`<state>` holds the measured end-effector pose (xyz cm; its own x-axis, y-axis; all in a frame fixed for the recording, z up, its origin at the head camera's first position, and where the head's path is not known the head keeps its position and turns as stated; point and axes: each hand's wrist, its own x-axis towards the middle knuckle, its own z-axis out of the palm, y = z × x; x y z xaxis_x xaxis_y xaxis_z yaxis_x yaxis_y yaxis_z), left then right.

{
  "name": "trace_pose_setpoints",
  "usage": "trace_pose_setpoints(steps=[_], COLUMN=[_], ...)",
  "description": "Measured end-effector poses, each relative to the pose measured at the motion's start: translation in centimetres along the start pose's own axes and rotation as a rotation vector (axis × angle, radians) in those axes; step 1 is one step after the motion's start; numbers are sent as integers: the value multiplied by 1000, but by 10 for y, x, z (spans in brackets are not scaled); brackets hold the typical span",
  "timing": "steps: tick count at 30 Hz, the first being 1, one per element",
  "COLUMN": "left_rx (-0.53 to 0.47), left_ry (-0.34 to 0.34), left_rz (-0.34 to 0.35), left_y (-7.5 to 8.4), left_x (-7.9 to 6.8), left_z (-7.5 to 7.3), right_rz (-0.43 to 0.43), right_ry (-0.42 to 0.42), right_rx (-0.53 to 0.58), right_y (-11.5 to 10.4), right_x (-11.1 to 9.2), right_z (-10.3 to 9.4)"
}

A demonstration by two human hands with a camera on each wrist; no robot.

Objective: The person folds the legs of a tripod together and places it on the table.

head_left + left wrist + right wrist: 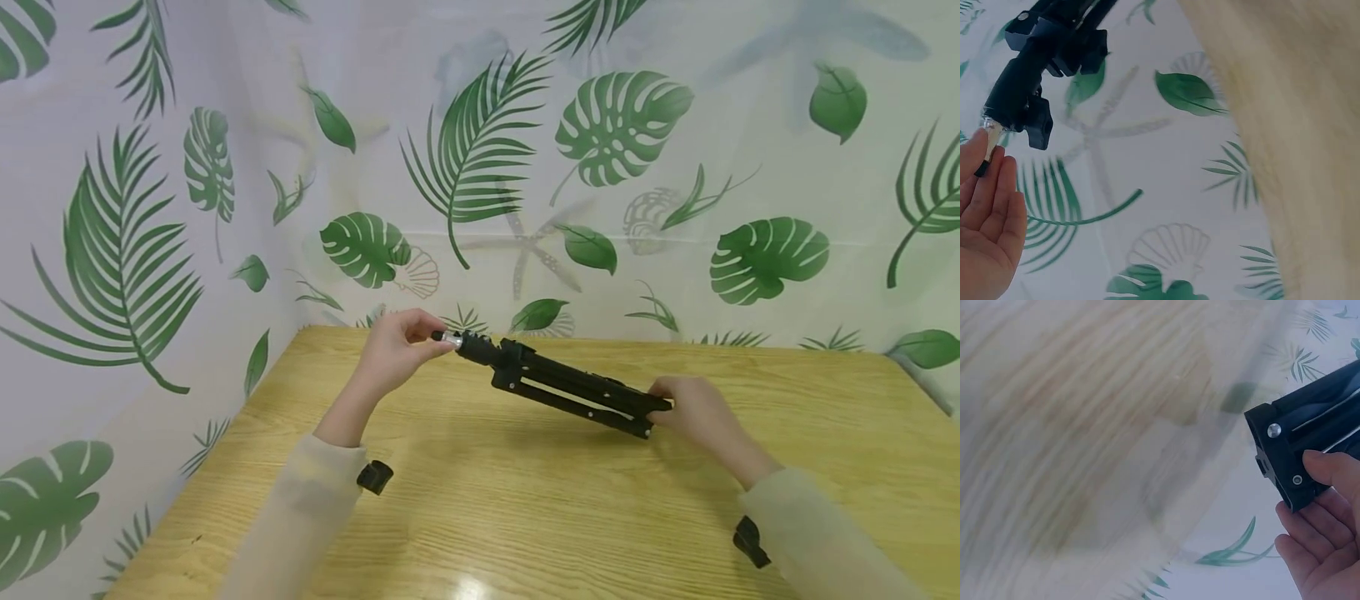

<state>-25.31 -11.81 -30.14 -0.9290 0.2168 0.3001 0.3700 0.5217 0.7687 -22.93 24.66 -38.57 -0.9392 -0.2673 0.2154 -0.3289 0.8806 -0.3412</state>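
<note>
A folded black tripod stand point(577, 379) is held between both hands, tilted over the table with its left end higher. My left hand point(396, 350) pinches the silver, black-tipped stud at the stand's top end between thumb and fingers. In the left wrist view, the thumb lies on that metal stud point(991, 139), below black clamp knobs point(1039, 122). My right hand point(697, 412) grips the lower end of the folded legs. The right wrist view shows the thumb on the black leg bracket point(1279, 456) with its silver rivets, and the fingers beneath it.
The wooden table point(480, 517) spreads under the stand and both forearms. Behind and to the left hangs a white curtain point(480, 150) printed with green leaves. Black wrist straps point(375, 477) show at the cream sleeves point(300, 508).
</note>
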Motion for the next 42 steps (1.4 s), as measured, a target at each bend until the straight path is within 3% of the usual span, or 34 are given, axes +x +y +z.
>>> trace_pose_setpoints(steps=[9,21,33,42], left_rx=[211,417,561,610], left_ry=[-114,-258,-349,-349], left_rz=[58,42,21,-34], left_y=[-36,-66,-79,-80], left_x=[-8,-16,-18,-16], left_z=[8,27,40,46], right_rz=[7,16,10,-5], right_ry=[-43,-53,-54,-41], right_rx=[-46,-108,-160,-181], right_y=[-1,-5,-9,-11], right_x=[-5,-9,-8,-10], right_z=[-4,-1,4,7])
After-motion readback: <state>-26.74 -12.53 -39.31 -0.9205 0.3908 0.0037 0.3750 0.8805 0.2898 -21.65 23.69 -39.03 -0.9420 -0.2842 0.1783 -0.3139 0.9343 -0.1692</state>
